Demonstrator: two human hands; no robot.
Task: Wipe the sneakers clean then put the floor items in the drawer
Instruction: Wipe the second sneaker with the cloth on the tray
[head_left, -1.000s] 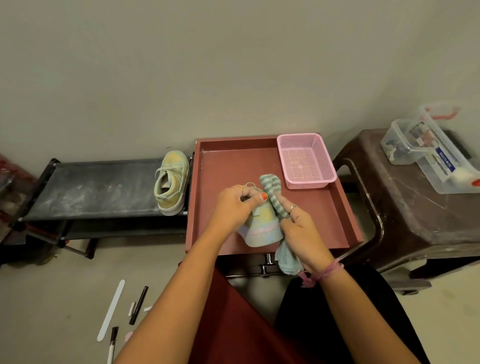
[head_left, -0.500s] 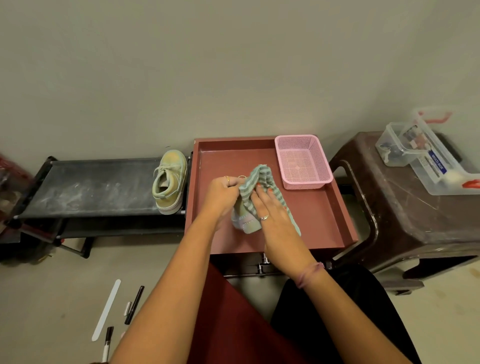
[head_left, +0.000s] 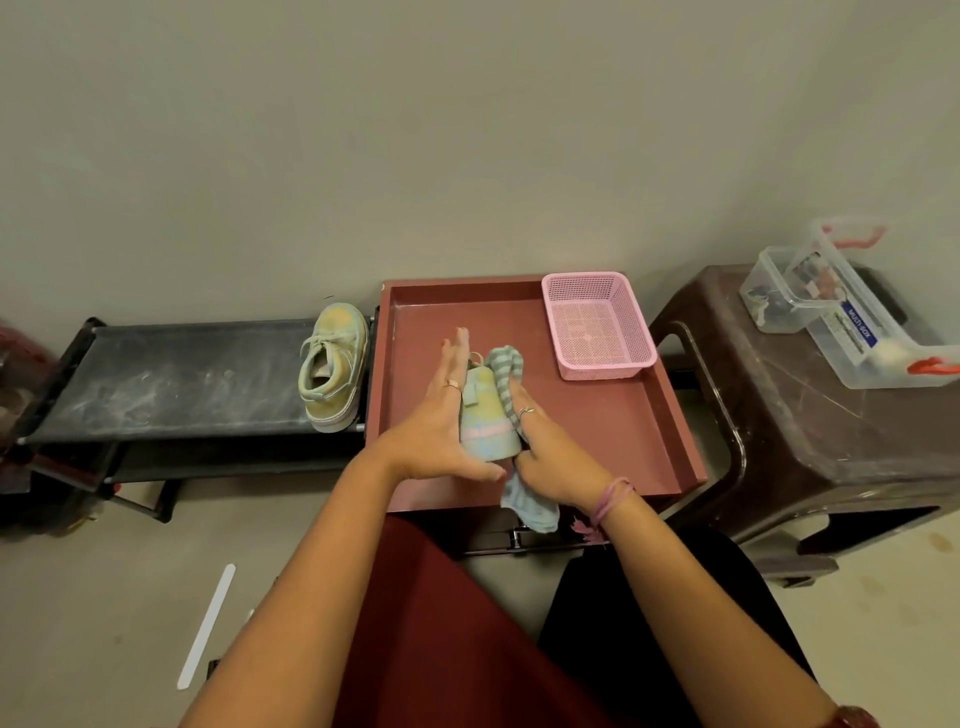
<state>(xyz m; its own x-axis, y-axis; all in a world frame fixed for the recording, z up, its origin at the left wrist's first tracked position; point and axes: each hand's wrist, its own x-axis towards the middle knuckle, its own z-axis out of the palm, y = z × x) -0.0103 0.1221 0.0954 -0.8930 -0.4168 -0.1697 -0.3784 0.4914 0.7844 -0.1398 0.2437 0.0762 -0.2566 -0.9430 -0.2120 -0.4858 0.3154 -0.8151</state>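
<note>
While the left hand (head_left: 447, 415) lies flat and straight-fingered against one side of the sneaker (head_left: 485, 415), bracing it, the right hand (head_left: 550, 452) grips a striped cloth (head_left: 506, 382) against the other side, probably so the rubbing has something firm to push on. The shoe is held over the open drawer (head_left: 613, 431), a smooth reddish tray with a pink mesh basket (head_left: 597, 327). Its canvas-like mate (head_left: 332, 364) waits on the dusty black bench (head_left: 182, 384); a flat white strip (head_left: 208, 623) lies on the floor.
</note>
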